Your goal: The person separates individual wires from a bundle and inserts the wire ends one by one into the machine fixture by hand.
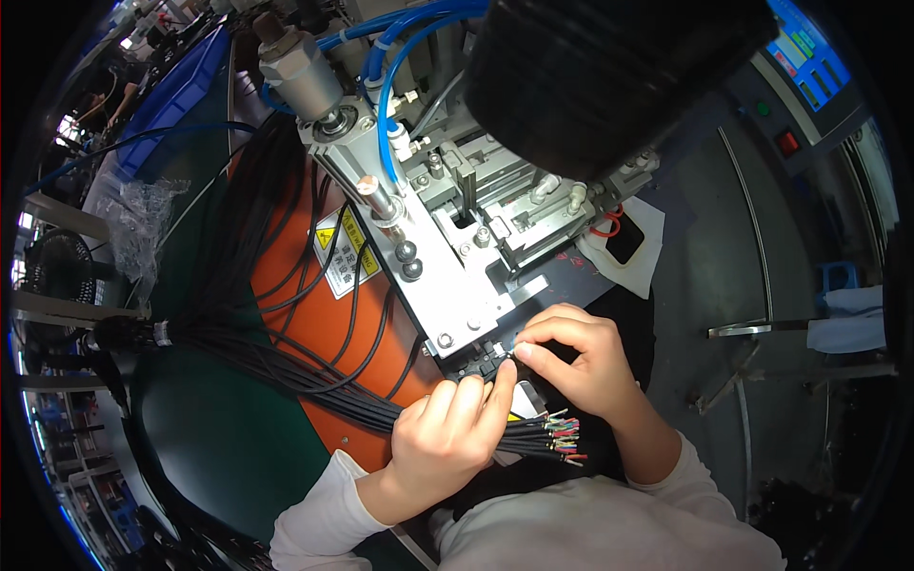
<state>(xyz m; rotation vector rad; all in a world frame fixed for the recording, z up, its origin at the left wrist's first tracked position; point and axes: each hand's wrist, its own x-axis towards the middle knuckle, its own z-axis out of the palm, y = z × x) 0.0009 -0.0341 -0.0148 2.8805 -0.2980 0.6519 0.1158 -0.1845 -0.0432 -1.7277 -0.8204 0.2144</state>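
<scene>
Green worktop at 8 o'clock, orange-red board bordering it under the silver metal pneumatic press. Grey floor at 4 o'clock. Blue plastic bin and crumpled clear plastic bag sit between 9 and 10. White cloth near 3, dark rounded rectangle lying on it.

Writing, as I see it on my feed: white label with yellow warning panels at 9, triangle symbol plus dark characters, partly crossed by cables. Control box at 2: blue lit screen, text too small for me; red switch below it.

Black cable bundle with stripped multicoloured ends runs from 9 under left hand, tips at 5. Left fingers curled, index reaching the small black fixture; can't tell if the palm grips the cables. Right hand at 4: thumb and index nearly together beside a tiny pale piece; can't confirm a pinch.
</scene>
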